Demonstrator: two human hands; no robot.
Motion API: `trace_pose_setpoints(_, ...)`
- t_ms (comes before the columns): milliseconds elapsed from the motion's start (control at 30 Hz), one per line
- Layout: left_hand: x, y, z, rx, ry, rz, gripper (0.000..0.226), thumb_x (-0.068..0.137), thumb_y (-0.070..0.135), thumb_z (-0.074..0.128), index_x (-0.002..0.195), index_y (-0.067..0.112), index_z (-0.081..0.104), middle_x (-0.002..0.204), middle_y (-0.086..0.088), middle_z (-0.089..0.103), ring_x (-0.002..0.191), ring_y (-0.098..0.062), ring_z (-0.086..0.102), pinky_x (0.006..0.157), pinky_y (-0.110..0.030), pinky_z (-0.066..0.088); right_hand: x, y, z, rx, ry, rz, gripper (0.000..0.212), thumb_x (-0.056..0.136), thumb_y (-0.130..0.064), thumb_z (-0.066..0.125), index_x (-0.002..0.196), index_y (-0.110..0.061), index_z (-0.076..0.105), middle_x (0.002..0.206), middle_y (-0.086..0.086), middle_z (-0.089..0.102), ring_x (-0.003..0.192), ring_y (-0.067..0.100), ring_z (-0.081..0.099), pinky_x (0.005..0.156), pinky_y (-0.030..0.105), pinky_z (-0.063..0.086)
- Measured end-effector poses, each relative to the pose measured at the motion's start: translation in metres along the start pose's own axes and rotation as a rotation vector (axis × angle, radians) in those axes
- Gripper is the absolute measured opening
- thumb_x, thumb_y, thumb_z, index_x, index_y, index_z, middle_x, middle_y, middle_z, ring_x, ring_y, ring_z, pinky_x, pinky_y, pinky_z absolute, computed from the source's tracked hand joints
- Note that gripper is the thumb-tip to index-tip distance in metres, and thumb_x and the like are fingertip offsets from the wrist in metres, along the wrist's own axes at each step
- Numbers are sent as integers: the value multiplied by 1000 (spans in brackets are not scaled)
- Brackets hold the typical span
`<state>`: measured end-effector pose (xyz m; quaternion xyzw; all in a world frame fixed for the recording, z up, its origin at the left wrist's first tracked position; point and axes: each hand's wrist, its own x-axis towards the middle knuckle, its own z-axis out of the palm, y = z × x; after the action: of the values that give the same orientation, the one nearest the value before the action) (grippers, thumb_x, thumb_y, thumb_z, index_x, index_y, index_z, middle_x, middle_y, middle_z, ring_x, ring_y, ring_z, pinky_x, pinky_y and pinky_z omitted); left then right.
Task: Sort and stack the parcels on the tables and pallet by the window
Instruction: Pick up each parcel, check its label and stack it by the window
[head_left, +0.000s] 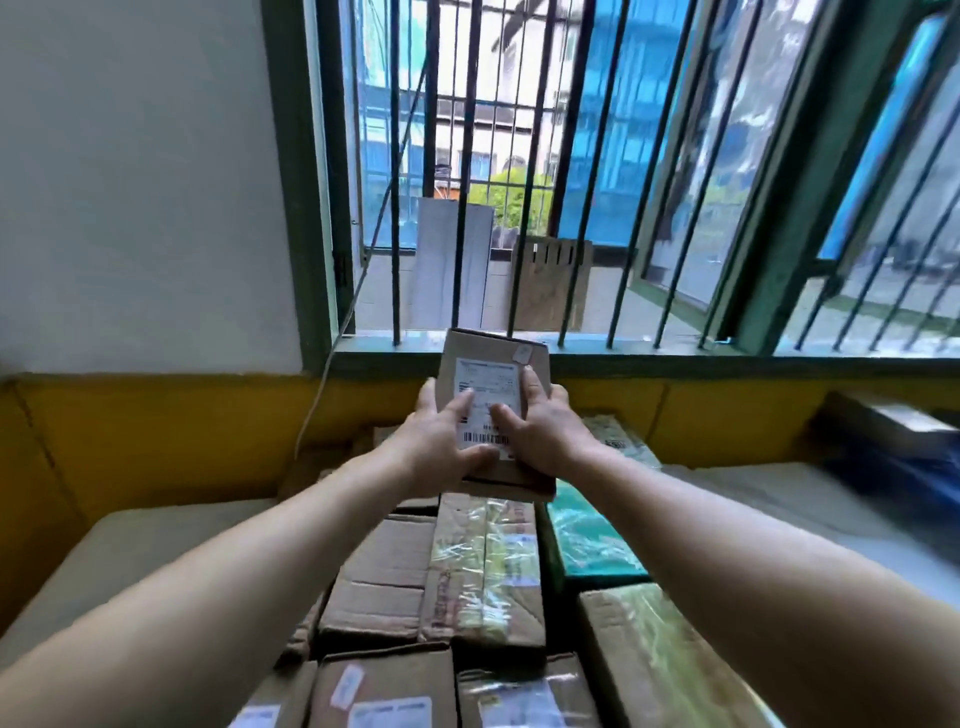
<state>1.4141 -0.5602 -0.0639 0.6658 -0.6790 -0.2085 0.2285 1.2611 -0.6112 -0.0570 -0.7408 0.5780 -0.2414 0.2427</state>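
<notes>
A small brown cardboard parcel (493, 353) with a white shipping label is held up in front of the window sill, tilted toward me. My left hand (441, 434) grips its left edge, thumb across the label. My right hand (540, 426) grips the right edge, fingers lying on the label. Below them a stack of parcels fills the middle: a taped brown box (485, 566), a plain cardboard box (384, 577), a green box (587, 540) and a labelled box (384, 691) nearest me.
A barred window (519, 171) with a green frame rises straight ahead. A white table top (145, 551) lies at the left, another pale surface (779, 499) at the right with a dark blue bag (893, 467) and a box on it. A yellow wall band runs behind.
</notes>
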Motion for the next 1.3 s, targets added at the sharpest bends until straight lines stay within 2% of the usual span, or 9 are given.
trace_pose_setpoints(267, -22, 141, 66, 14, -112, 245, 85, 84, 45, 67, 152, 28, 18, 152, 3, 4, 138, -24, 32, 114, -37, 34, -99, 85, -125, -111, 139, 187, 77, 99, -55, 43, 158, -27, 4, 149, 15, 24, 133, 33, 41, 110, 40, 38)
trace_pose_setpoints(400, -41, 251, 143, 82, -179, 398, 85, 86, 50, 62, 153, 25, 16, 156, -5, 0, 140, -26, 29, 116, -30, 25, -168, 172, -205, -150, 246, 361, 76, 99, -56, 41, 158, -27, 2, 155, 14, 17, 139, 33, 35, 111, 41, 34)
trace_pose_setpoints(500, -61, 343, 215, 39, -287, 481, 84, 86, 49, 63, 152, 30, 15, 158, -2, -2, 139, -27, 31, 113, -35, 34, -233, 249, -273, -215, 305, 495, 77, 99, -58, 39, 158, -28, 0, 161, 14, 9, 143, 36, 29, 114, 43, 30)
trace_pose_setpoints(600, -86, 432, 283, -5, -394, 601, 82, 86, 41, 66, 152, 28, 18, 153, -1, 9, 135, -24, 38, 108, -37, 41, -300, 322, -336, -250, 365, 638, 80, 97, -60, 41, 158, -30, 0, 162, 16, 6, 145, 37, 25, 115, 42, 27)
trace_pose_setpoints(700, -114, 508, 339, -22, -474, 709, 80, 86, 41, 67, 151, 25, 23, 152, -3, 13, 131, -21, 40, 111, -27, 34, -363, 377, -389, -252, 400, 760, 81, 97, -60, 42, 158, -30, -1, 163, 17, 4, 146, 36, 23, 115, 40, 26)
trace_pose_setpoints(767, -130, 547, 367, -1, -499, 781, 74, 87, 44, 64, 148, 25, 28, 147, -3, 21, 119, -15, 44, 101, -16, 31, -396, 405, -414, -232, 410, 821, 80, 98, -59, 41, 158, -31, -4, 164, 15, -2, 148, 35, 20, 116, 39, 25)
trace_pose_setpoints(833, -140, 580, 392, 3, -542, 820, 73, 87, 46, 62, 148, 27, 28, 144, -1, 24, 109, -10, 42, 94, -15, 33, -423, 430, -433, -192, 454, 852, 80, 98, -57, 42, 158, -30, -3, 164, 15, -2, 148, 35, 21, 116, 39, 25)
trace_pose_setpoints(1000, -148, 637, 459, 74, -640, 867, 84, 85, 56, 59, 153, 29, 18, 152, 1, 15, 131, -21, 39, 109, -29, 33, -469, 491, -456, -148, 522, 961, 79, 98, -56, 44, 158, -29, 2, 163, 16, 7, 145, 34, 26, 114, 35, 27)
trace_pose_setpoints(1300, -90, 728, 559, 97, -696, 945, 84, 87, 59, 55, 153, 30, 13, 156, 2, 10, 137, -23, 33, 109, -31, 31, -451, 609, -520, -172, 605, 1036, 76, 96, -56, 46, 157, -33, 9, 152, 14, 29, 134, 34, 42, 104, 36, 37)
